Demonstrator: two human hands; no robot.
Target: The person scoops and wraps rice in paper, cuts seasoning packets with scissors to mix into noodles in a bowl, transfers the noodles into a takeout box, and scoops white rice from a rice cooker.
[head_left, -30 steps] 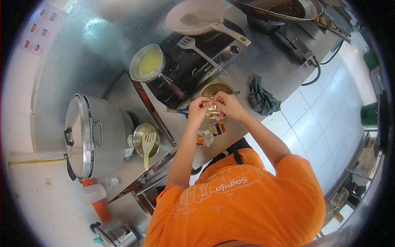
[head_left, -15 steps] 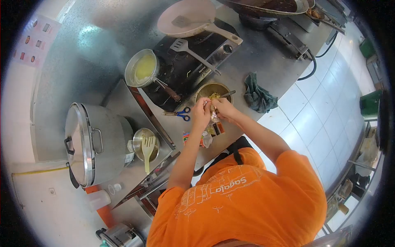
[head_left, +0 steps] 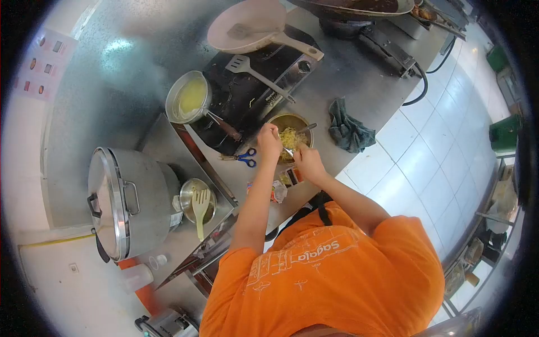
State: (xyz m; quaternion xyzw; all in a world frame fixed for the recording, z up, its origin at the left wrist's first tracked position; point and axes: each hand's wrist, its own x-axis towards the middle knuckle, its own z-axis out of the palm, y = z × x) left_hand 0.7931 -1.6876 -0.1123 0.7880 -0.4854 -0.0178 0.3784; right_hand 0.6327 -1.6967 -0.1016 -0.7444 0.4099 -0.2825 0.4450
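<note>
Food (head_left: 292, 136), yellow and stringy, lies in the metal bowl (head_left: 285, 120) on the desk (head_left: 331, 84), just beyond my wrists. My left hand (head_left: 270, 141) is curled at the bowl's nine o'clock edge; from here I cannot tell whether its fingers are clamped on anything. My right hand (head_left: 309, 163), at five o'clock, is pinched on a small shiny strip (head_left: 288, 151) that shows between the two hands, over the near part of the bowl. Its contents, if any, are too small to make out.

To do this well, I should work low and well inside the rim, so that whatever drops lands on the food, and spread it rather than leave it in one spot. A light pinch should serve; a hard jerk could scatter bits. My forearm must also clear the utensil handle (head_left: 309, 128) leaning out at two o'clock, or the bowl may tip. Scissors (head_left: 247, 159) lie at eight o'clock, near my left wrist, and small sachets (head_left: 291, 176) at six.
</note>
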